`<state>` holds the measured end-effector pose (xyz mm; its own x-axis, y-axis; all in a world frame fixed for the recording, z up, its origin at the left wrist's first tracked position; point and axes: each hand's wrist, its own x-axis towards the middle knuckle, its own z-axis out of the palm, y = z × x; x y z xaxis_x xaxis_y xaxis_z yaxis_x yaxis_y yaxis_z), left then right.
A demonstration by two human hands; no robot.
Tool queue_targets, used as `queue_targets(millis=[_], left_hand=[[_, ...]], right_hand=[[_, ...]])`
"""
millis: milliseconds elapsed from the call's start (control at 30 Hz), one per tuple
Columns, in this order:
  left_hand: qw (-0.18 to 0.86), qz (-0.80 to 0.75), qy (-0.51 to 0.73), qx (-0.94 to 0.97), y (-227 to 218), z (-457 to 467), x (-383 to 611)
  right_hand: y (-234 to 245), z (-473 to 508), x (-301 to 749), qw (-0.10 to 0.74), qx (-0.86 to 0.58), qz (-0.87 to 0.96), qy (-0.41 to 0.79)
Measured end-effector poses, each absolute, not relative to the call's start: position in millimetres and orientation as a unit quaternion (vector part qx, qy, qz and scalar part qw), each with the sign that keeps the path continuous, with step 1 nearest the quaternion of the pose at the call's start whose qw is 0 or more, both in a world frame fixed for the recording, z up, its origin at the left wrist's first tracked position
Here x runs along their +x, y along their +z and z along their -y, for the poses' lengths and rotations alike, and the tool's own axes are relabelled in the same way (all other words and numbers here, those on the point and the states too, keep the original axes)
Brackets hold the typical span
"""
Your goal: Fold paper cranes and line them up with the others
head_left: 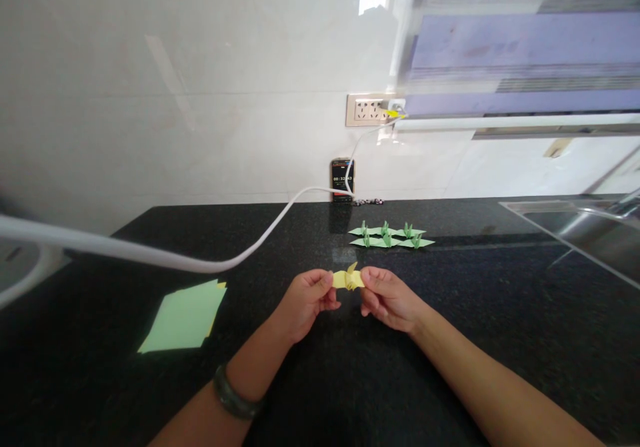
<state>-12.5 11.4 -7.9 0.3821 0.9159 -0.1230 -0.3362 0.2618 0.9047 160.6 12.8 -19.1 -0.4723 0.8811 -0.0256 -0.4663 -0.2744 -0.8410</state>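
Note:
A yellow paper crane (352, 279) is stretched between my two hands, above the black countertop. Its left wing is pinched between the thumb and fingers of my left hand (310, 300). My right hand (391, 297) grips the other wing the same way. The crane's wings spread out flat to the sides, and a narrow point sticks up from its middle. Just beyond my hands, several green paper cranes (387, 239) stand in two rows with their wings spread.
On the left lies a stack of green and yellow paper sheets (185, 317). A phone (343, 179) showing a timer leans on the wall. A white cable (260, 240) runs from the wall socket (371, 110) across the left side. A metal sink (590, 227) lies at the right.

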Motion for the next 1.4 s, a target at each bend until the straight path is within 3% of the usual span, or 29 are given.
queue_targets(millis=[867, 1400], left_hand=[[0.793, -0.315, 0.430, 0.295, -13.5, -18.9, -11.2], [0.759, -0.375, 0.453, 0.280, -20.1, -24.7, -14.1]], right_hand=[[-18.2, -19.8, 167.5, 0.412, -0.246, 0.334, 0.811], [-26.7, -34.4, 176.2, 0.423, -0.371, 0.320, 0.762]])
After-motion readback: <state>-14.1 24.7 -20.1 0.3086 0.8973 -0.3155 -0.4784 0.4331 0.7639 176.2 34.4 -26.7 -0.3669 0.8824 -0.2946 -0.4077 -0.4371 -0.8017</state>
